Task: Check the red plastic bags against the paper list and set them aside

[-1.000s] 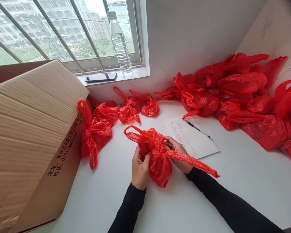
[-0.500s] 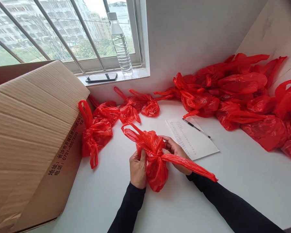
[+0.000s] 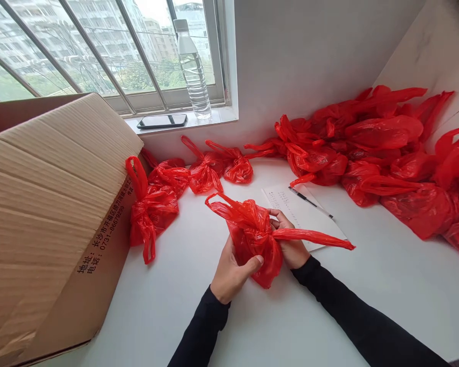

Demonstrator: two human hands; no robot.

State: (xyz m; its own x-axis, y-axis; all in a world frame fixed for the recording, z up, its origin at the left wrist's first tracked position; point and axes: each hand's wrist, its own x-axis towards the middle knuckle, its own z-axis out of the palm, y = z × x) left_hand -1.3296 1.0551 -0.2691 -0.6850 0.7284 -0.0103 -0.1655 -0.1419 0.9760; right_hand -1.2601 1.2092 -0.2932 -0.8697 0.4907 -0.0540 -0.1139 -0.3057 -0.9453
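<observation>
A person in black sleeves works a small red plastic bag just above a white table, near its middle and in front of a sheet of paper. The left hand cups the bag's bulging body from below, thumb pressed flat on its front. The right hand is closed around the gathered neck, pinching where the handles meet. One handle stretches taut to the right, the other loops up and to the left.

The film looks thin, so a hard pull on the taut handle could tear it at the neck or snap the handle. A loose twist could let the neck slip open and spill whatever is inside (the contents cannot be seen). The outstretched handle hangs over the paper and close to the pen, and a sweep could knock the pen away.

A cardboard box lying on its side at left carries black Chinese print: "地址" followed by "长沙市开福区", then more characters too skewed to read, and below it "电话: 0731-8667", the last digits unclear. The paper's lines are too small to read. The water bottle on the sill shows no label, and the phone beside it is dark. Tied red bags lie by the box, and a heap of red bags fills the right corner.
</observation>
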